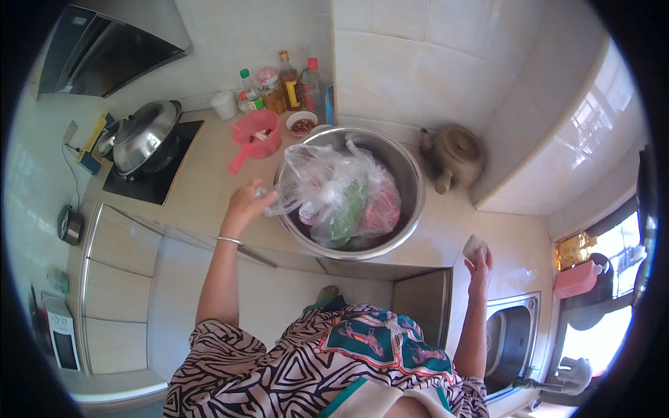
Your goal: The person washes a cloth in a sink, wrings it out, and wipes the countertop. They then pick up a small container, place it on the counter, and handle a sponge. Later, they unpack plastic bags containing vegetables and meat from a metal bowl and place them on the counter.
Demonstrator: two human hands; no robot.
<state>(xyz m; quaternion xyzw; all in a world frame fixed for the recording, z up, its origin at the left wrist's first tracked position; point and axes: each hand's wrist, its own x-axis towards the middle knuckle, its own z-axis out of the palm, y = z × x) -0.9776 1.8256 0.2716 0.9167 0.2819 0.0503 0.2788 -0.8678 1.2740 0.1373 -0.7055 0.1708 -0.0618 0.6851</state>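
Note:
A large stainless steel basin (pixel 413 224) stands on the counter in front of me. Clear plastic bags (pixel 319 172) lie in it, with something green and something red showing through; what they hold is not clear. My left hand (pixel 246 202) is at the basin's left side, gripping the loose end of one clear bag between thumb and fingers. Off to the right, over the counter, my right hand (pixel 480 269) holds a small greyish wad (pixel 474 247), perhaps a cloth or sponge.
Left of the basin are a pink plastic dipper (pixel 256 149), a small bowl (pixel 301 124) and seasoning bottles (pixel 290 86). A lidded wok (pixel 146 138) sits on the cooktop (pixel 183 157). A brown teapot (pixel 454 151) stands behind right, a sink (pixel 533 313) lies at right.

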